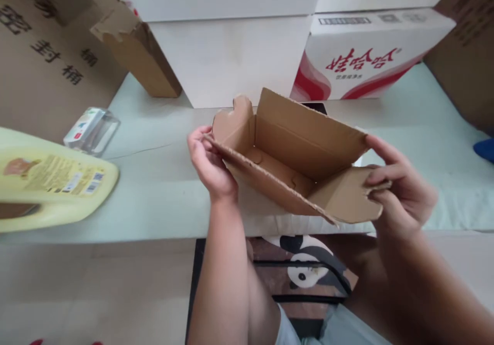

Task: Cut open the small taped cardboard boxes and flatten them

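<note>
Between my hands is a brown cardboard box (295,152), open at the top and tilted, with nothing inside it. Its end flaps have cut, uneven edges. My left hand (212,165) is closed on the box's left corner, thumb and fingers at the edge. My right hand (401,180) pinches the right end flap between thumb and fingers, while one finger touches the far wall's corner. The box is held above the pale green table cover (154,191), near its front edge.
White cartons (231,57) stand along the back, one with red lettering (363,62). A narrow brown carton (142,59) leans at back left. On the left lie a yellow bottle (57,180) and a clear plastic container (94,129). A blue object (484,149) sits far right.
</note>
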The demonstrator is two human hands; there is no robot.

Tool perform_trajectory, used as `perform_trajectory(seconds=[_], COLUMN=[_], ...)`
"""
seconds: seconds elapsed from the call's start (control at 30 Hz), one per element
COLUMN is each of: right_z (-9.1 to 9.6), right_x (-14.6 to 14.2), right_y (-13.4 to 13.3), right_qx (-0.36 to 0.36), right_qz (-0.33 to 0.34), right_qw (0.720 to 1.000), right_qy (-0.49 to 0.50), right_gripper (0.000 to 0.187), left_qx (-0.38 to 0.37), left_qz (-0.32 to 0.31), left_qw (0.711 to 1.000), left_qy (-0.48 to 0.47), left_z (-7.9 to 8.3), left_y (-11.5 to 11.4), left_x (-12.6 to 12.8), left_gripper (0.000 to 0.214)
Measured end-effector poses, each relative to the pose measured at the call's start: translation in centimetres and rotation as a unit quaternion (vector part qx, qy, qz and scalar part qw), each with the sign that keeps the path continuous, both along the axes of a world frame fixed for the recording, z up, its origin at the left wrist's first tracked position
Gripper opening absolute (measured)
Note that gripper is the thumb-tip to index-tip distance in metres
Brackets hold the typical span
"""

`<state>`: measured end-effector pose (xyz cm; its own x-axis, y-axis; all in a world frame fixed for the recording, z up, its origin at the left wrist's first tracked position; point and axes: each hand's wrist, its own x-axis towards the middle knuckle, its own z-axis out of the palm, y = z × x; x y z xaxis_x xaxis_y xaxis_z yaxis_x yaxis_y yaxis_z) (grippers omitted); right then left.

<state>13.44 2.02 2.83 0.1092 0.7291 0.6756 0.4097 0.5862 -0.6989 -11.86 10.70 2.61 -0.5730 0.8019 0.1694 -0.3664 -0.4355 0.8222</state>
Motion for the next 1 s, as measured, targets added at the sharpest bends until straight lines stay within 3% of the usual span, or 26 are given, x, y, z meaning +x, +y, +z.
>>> perform_trajectory(seconds=[0.13,0.27,0.37,0.5,0.63,0.8,1.0], right_z=[-1.6,-2.6,-2.8,-2.4,-2.2,-2.2,-1.7], right_x=[1.9,3.8,4.3,4.5,5.0,5.0,5.1], right_y=[0.5,0.9,0.7,0.0,-0.9,-1.0,-0.7], right_qx=[-0.026,-0.046,-0.104,-0.188,-0.2,-0.205,-0.174], right_qz=[-0.04,-0.094,-0.048,0.041,0.107,0.114,0.142], right_qw=[0.999,0.994,0.993,0.981,0.973,0.971,0.97], right_qy=[0.017,-0.032,0.04,0.036,0.04,0.039,0.098], right_gripper=[0.039,0.047,0.072,0.042,0.059,0.057,0.059], left_qx=[0.022,0.087,0.08,0.037,0.037,0.066,0.012], left_qz=[-0.039,-0.038,-0.023,-0.013,-0.067,-0.111,-0.087], left_qw=[0.99,0.961,0.947,0.943,0.919,0.89,0.907], left_qy=[0.132,0.261,0.311,0.332,0.386,0.437,0.411], left_z=[-0.4,-1.1,-1.7,-2.3,-2.4,-2.1,-1.7], left_y=[0.1,0.4,0.7,0.9,0.8,0.4,0.4], left_x=[2.1,3.5,4.3,4.6,4.0,3.4,3.1], left_gripper=[0.04,0.049,0.044,0.036,0.053,0.026,0.026])
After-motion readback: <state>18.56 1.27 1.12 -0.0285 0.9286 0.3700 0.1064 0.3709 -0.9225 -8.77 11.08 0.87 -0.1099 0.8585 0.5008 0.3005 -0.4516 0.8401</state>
